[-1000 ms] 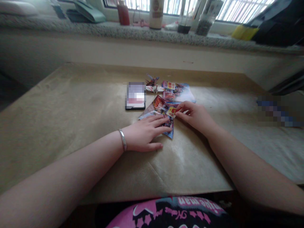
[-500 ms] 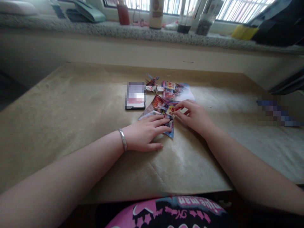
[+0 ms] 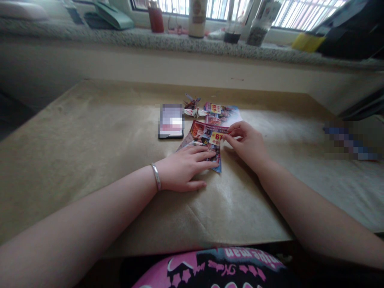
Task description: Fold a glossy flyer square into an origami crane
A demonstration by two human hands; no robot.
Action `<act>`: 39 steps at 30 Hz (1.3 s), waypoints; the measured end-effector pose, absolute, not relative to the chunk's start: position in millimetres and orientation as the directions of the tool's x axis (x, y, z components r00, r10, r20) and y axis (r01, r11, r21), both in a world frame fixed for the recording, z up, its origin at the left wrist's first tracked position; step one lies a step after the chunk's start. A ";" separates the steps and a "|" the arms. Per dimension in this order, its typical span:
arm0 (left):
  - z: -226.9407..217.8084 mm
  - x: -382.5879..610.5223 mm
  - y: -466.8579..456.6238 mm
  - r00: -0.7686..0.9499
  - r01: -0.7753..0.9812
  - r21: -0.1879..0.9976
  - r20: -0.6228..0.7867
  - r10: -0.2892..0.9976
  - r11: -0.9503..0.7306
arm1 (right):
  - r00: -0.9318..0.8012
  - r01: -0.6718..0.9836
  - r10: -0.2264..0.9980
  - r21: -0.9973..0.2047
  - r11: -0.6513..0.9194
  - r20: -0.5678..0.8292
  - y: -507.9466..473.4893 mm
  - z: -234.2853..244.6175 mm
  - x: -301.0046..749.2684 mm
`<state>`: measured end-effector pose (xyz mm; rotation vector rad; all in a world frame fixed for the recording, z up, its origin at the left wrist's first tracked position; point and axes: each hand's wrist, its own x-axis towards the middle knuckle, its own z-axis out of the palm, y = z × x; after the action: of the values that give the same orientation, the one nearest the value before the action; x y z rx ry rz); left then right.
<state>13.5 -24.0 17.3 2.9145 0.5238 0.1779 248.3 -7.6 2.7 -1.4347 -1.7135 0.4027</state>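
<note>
A colourful printed paper sheet [image 3: 207,136], partly folded, lies on the brown paper-covered table [image 3: 90,136]. My left hand [image 3: 183,170], a silver bracelet on its wrist, lies flat on the sheet's near corner with fingers stretched out. My right hand [image 3: 247,144] pinches the sheet's right edge between thumb and fingers, by a yellow price tag print. Behind lie a second printed sheet [image 3: 223,113] and a small folded paper figure [image 3: 192,106].
A phone [image 3: 171,121] lies left of the sheets. A blurred object [image 3: 351,140] sits at the table's right edge. Bottles and jars [image 3: 198,16] stand on the stone windowsill behind the table. My pink and black shirt [image 3: 210,268] shows at the bottom.
My right hand has moved the sheet's right edge up and away from me, flattening the fold. My left hand has stayed pressed on the near corner.
</note>
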 end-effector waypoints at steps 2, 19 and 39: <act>17.8 14.0 -24.0 0.930 0.335 0.195 0.089 0.357 -0.922 | 0.008 0.641 0.914 -0.703 0.308 0.407 -6.4 2.0 248.2; 17.1 16.3 -20.8 0.897 0.376 0.177 0.178 0.405 -0.910 | 0.061 0.593 0.952 -0.779 0.207 0.299 -11.5 4.9 247.8; 10.7 23.0 -14.9 0.870 0.463 0.112 0.132 0.475 -0.879 | -0.035 0.599 0.954 -0.758 0.259 0.299 -12.4 6.3 245.8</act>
<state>23.0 -14.9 10.7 2.9630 0.7451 0.2396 245.8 -12.4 6.3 -1.4335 -1.7305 0.5588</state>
